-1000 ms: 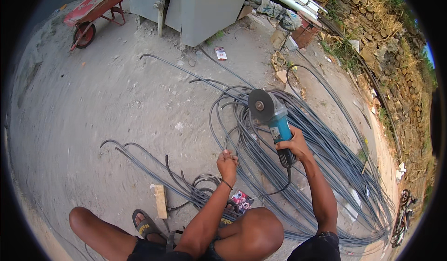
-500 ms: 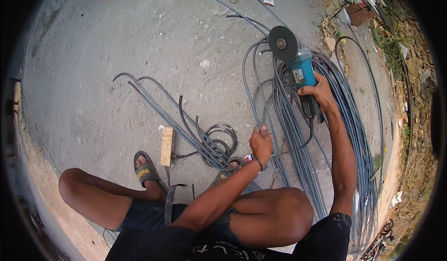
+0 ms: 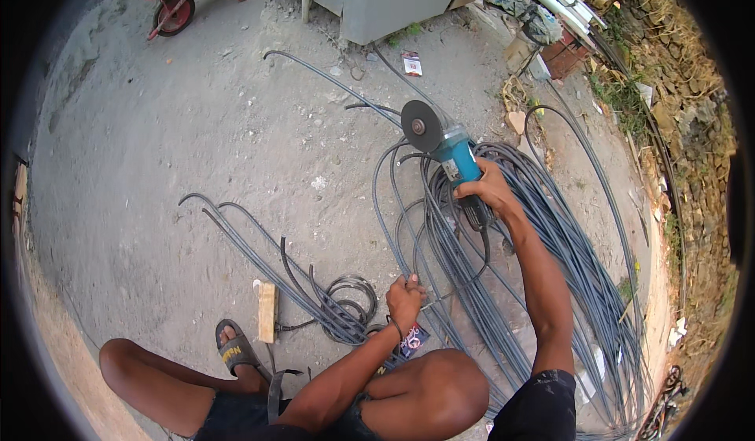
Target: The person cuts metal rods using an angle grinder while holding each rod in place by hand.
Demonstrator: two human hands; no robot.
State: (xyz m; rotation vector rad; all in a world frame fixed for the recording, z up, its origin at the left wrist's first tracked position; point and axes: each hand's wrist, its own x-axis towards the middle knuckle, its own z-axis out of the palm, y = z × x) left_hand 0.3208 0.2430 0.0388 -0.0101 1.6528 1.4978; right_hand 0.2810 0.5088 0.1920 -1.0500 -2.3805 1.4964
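My right hand [image 3: 489, 191] is wrapped round the body of a teal and black angle grinder [image 3: 458, 160]. Its dark cutting disc [image 3: 418, 130] points up and left, over the bent ends of some steel rebars. Lower down, my left hand [image 3: 406, 301] is closed round a thin ribbed rebar [image 3: 386, 222] that curves up toward the disc. Whether it grips more than one bar I cannot tell. A large bundle of bent rebars [image 3: 562, 233] lies beneath and to the right of the grinder. The grinder's black cord [image 3: 481, 262] loops down past my left hand.
A second rebar group [image 3: 259, 240] lies left of my left hand, beside coiled black cable [image 3: 351, 288] and a pale wooden block [image 3: 267, 313]. My sandalled foot [image 3: 236, 352] is near the block. A red wheelbarrow [image 3: 177, 5] and a grey box-like structure [image 3: 393, 1] stand far off.
The view has tilted up, so the wheelbarrow and grey structure now show and everything sits lower. Both hands keep their hold; the grinder stays over the rebars.
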